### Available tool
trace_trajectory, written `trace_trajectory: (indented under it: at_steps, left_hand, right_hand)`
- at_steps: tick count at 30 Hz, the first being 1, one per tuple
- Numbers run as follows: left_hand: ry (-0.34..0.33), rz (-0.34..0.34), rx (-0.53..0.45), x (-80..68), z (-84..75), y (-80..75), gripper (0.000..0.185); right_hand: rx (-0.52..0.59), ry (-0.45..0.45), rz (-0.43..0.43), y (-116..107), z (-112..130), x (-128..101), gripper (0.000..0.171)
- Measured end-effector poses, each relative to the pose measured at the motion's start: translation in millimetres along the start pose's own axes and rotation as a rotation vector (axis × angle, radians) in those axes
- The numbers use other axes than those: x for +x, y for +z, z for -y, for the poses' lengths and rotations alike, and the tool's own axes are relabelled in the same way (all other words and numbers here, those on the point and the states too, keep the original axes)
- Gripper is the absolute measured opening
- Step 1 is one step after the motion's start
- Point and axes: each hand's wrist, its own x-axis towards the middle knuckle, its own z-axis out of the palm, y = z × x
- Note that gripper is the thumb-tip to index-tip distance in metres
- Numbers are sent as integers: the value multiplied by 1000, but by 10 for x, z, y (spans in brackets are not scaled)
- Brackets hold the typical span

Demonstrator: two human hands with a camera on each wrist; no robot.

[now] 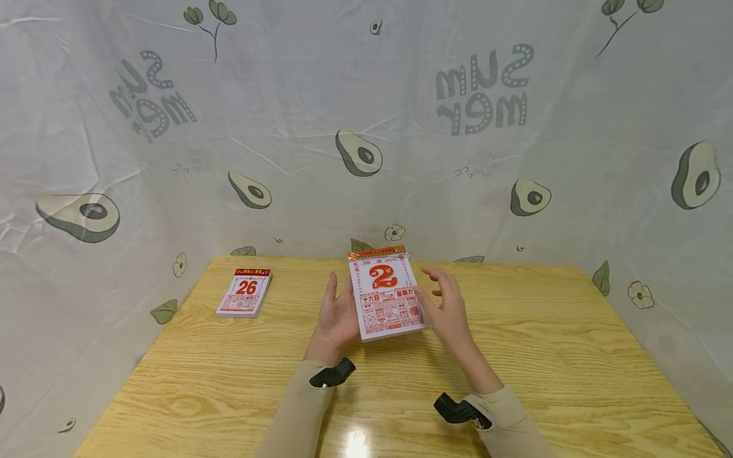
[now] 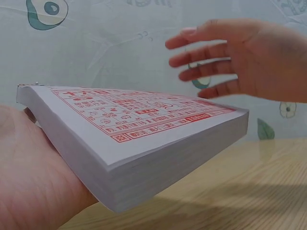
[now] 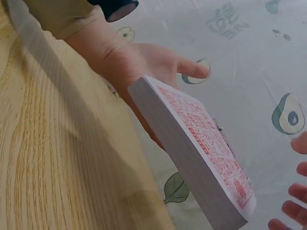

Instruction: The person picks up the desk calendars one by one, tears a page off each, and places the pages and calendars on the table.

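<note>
A thick tear-off calendar, with a big red 2 on its top sheet and a gold-red header strip, lies tilted above the table. My left hand carries it from below, palm up, with the thumb stretched out away from the block. Its other fingers are mostly hidden under the pages. Beside the right edge is my right hand, its fingers loosely bent and holding nothing. From the left wrist, a gap shows between that hand and the printed sheet.
A smaller tear-off calendar showing 26 lies on the left of the wooden table. Behind the table hangs a pale cloth printed with avocados. Black wrist devices sit on both sleeves.
</note>
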Motion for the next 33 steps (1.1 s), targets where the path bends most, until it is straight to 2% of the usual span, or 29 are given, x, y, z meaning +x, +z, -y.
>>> trace_trajectory:
  at_steps: [7, 11, 15, 21, 27, 33]
  left_hand:
    - [-11, -19, 28, 8, 4, 22, 69]
    - [-6, -11, 55, 16, 12, 25, 69]
    - [-6, -1, 59, 13, 23, 19, 69]
    - [-18, 15, 31, 1, 23, 20, 68]
    - [-25, 31, 17, -5, 15, 24, 66]
    - [-14, 48, -12, 13, 21, 14, 67]
  right_hand:
    - [-138, -343, -21, 67, 67, -56, 46]
    - [-241, -529, 8, 131, 63, -79, 46]
    - [-326, -659, 61, 204, 58, -99, 48]
    - [-388, -752, 146, 288, 42, -130, 57]
    - [-422, -789, 188, 302, -18, -156, 60]
    - [-454, -787, 212, 296, -46, -161, 61]
